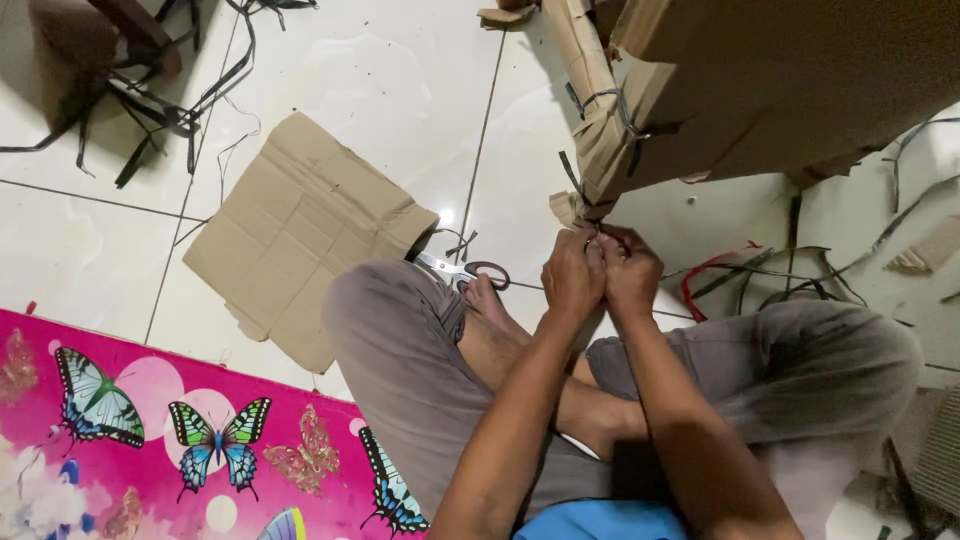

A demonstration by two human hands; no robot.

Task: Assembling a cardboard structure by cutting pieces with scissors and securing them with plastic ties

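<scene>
Cardboard box (760,90), large and brown, tilts above the white tiled floor (400,70) at upper right, its lower corner directly over both hands. A pink butterfly-print mat (150,430) covers the lower left. A flat cardboard sheet (300,230) lies on the tiles beside the person's knee. Scissors (465,270) with red handles rest near the foot. The left hand (572,275) and right hand (632,275) touch each other, each pinched closed on a dark strap (585,215) hanging from the box corner.
</scene>
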